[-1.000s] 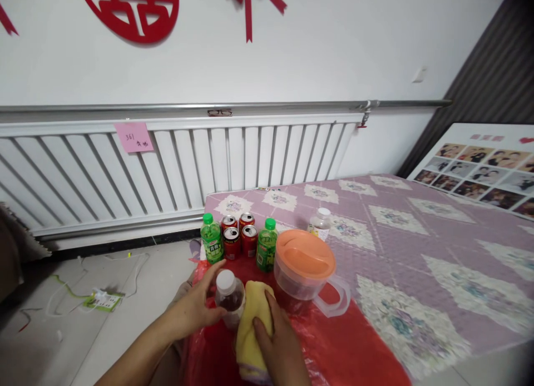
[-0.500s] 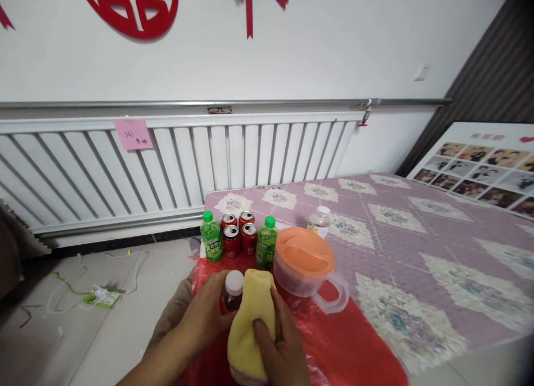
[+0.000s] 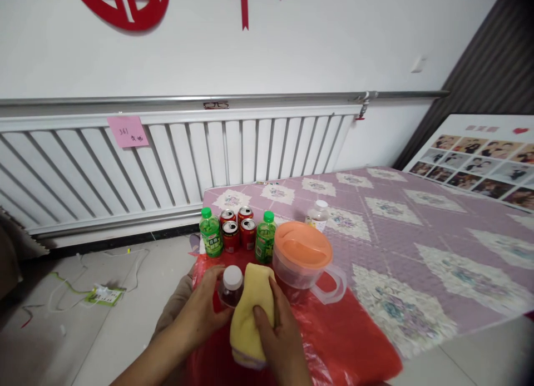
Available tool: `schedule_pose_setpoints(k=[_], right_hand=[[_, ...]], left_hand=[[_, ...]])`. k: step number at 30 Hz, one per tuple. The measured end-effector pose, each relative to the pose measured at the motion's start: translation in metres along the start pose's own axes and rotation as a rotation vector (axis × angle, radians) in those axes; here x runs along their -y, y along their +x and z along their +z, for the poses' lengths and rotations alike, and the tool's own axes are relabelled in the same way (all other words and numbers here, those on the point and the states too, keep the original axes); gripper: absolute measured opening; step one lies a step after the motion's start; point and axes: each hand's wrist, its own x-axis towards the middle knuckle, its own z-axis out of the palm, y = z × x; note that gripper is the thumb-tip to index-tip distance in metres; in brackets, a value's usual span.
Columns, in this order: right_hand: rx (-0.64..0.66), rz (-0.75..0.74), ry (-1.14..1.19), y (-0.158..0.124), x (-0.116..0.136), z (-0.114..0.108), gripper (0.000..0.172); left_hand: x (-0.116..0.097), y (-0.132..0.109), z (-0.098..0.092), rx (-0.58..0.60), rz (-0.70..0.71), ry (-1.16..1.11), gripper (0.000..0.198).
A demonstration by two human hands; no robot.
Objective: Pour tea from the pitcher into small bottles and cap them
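My left hand point(image 3: 205, 302) is wrapped round a dark bottle with a white cap point(image 3: 232, 278), upright near the front of the red plastic sheet point(image 3: 346, 336). A folded yellow cloth point(image 3: 251, 325) is gripped in my right hand point(image 3: 281, 330), thumb on top, right beside the bottle. Behind the bottle stand several red cans point(image 3: 230, 236), with one green bottle point(image 3: 211, 233) to their left and another green bottle point(image 3: 265, 238) to their right. A clear jug with an orange lid point(image 3: 303, 246) sits right of the cloth, its handle pointing right.
Beyond the jug, a clear bottle with a white cap point(image 3: 317, 214) stands on the patterned purple cover point(image 3: 400, 236). A white radiator point(image 3: 250, 152) runs along the wall. Cables and a green-white packet point(image 3: 105, 296) lie on the floor at left. A photo board point(image 3: 471, 163) leans at far right.
The whole view has shifted slightly, so most things sit a little higher. Both hands keep their holds, and the cloth is tilted a little differently beside the bottle.
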Motion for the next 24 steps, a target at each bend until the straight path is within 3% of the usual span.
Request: schedule_pose_setpoints(k=[5,11,18,20,24], right_hand=[[0.017,-0.058,-0.018,-0.008,0.007,0.003,0.06],[0.111,0.028,-0.113,-0.008,0.003,-0.006,0.061],[0.297,0.125,-0.415,-0.017,0.011,-0.021,0.06],[0.289,0.107,-0.409,-0.02,0.012,-0.033,0.06],[0.148,0.075,-0.317,-0.025,-0.001,-0.067,0.057]], left_hand=[[-0.01,-0.005,0.005,-0.001,-0.149,-0.044,0.057],[0.002,-0.005,0.012,-0.033,-0.057,-0.081,0.066],[0.021,-0.005,0.02,-0.016,0.008,-0.079,0.066],[0.024,-0.005,0.021,-0.003,0.006,-0.08,0.067],[0.026,-0.004,0.022,0.02,-0.006,-0.096,0.068]])
